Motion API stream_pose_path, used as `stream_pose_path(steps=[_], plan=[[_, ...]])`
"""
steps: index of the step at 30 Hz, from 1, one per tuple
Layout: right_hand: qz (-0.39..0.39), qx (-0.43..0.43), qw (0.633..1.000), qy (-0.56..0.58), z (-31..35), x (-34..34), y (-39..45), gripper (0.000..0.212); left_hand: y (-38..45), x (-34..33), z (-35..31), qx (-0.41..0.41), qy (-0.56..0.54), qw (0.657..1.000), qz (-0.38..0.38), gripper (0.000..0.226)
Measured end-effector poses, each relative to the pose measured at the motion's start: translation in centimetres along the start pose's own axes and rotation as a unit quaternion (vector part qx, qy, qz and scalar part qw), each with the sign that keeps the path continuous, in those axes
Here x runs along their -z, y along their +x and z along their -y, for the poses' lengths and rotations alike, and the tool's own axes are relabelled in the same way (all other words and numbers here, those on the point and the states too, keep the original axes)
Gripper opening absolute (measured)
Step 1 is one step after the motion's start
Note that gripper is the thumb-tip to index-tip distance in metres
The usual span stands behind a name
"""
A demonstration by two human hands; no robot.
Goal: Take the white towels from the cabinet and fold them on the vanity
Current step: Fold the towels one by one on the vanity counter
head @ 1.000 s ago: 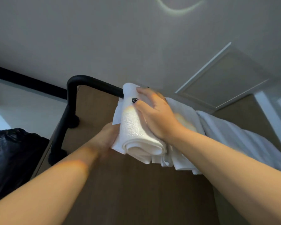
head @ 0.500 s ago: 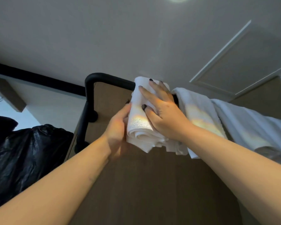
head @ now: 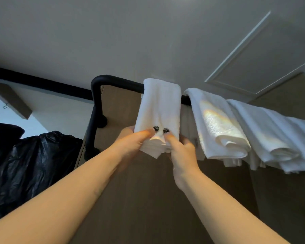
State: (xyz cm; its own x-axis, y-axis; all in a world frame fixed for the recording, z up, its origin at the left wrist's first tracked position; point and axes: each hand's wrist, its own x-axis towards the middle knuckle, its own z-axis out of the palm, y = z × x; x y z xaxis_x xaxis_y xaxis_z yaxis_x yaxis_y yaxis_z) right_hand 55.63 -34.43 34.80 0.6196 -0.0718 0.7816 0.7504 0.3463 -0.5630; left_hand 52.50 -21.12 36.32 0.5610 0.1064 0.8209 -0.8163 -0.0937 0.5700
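Observation:
A small folded white towel (head: pixel 160 106) hangs over a black rail (head: pixel 116 81) high up, close under the ceiling. My left hand (head: pixel 136 140) pinches its lower left edge, thumb on the front. My right hand (head: pixel 180 148) pinches its lower right edge the same way. Both thumbs meet near the towel's bottom middle. To the right, a thicker rolled white towel (head: pixel 217 124) drapes over the same rail, and more white towels (head: pixel 275 136) hang beyond it.
The rail bends down at its left end along a brown wood panel (head: pixel 148 191). A black plastic bag (head: pixel 28 166) bulges at the left. A grey ceiling with a framed hatch (head: pixel 259 66) is close above.
My right hand has come off the towel's front face and dropped to its lower edge. My left hand moved from the side to the bottom edge. The towel now hangs flat.

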Motion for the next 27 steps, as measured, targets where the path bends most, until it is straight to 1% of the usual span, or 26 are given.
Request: stream_pose_path(steps=[2, 4, 5, 7, 9, 12, 15, 17, 18, 21, 23, 26, 27], plan=[[0.018, -0.060, 0.995, 0.075, -0.3, 0.2, 0.0, 0.037, -0.1, -0.1, 0.3, 0.004, -0.010, 1.000, -0.010, 0.033], [0.040, -0.098, 0.983, 0.149, -0.5, 0.3, -0.2, 0.030, -0.3, -0.1, 0.5, 0.002, -0.020, 1.000, -0.020, 0.027], [0.042, -0.106, 0.977, 0.179, -0.5, 0.3, -0.3, 0.029, -0.3, -0.2, 0.6, -0.003, -0.019, 0.999, -0.027, 0.024], [0.013, -0.094, 0.975, 0.199, -0.4, 0.2, -0.4, 0.030, -0.5, -0.3, 0.9, -0.017, -0.011, 0.999, -0.042, 0.023], [-0.015, -0.075, 0.977, 0.198, -0.4, 0.1, -0.3, 0.027, -0.7, -0.5, 1.0, -0.029, -0.002, 0.997, -0.066, 0.023], [-0.028, -0.071, 0.982, 0.175, -0.1, 0.1, -0.5, 0.024, -0.8, -1.0, 1.1, -0.037, 0.017, 0.994, -0.104, 0.017], [-0.015, -0.081, 0.988, 0.128, 0.2, 0.5, -0.6, 0.035, -0.9, -1.4, 0.7, -0.024, 0.031, 0.992, -0.124, 0.017], [0.004, -0.086, 0.993, 0.081, 0.8, 0.8, -0.5, 0.041, -1.1, -1.5, 0.1, -0.009, 0.055, 0.991, -0.123, 0.020], [0.013, -0.085, 0.995, 0.058, 1.1, 1.1, -0.4, 0.043, -1.3, -1.5, -0.3, 0.003, 0.059, 0.991, -0.118, 0.025], [0.045, -0.080, 0.996, 0.018, 1.9, 1.8, -0.9, 0.049, -2.3, -1.9, -1.5, 0.044, 0.029, 0.994, -0.099, 0.052], [0.063, -0.079, 0.995, 0.005, 2.2, 2.2, -1.6, 0.051, -3.1, -2.1, -2.0, 0.063, 0.023, 0.994, -0.091, 0.061], [0.078, -0.101, 0.991, 0.032, 2.1, 3.0, -3.1, 0.049, -4.4, -2.0, -2.0, 0.069, 0.028, 0.995, -0.073, 0.067], [0.079, -0.108, 0.990, 0.044, 1.9, 3.2, -3.6, 0.045, -5.0, -1.9, -2.0, 0.072, 0.031, 0.995, -0.064, 0.074]])
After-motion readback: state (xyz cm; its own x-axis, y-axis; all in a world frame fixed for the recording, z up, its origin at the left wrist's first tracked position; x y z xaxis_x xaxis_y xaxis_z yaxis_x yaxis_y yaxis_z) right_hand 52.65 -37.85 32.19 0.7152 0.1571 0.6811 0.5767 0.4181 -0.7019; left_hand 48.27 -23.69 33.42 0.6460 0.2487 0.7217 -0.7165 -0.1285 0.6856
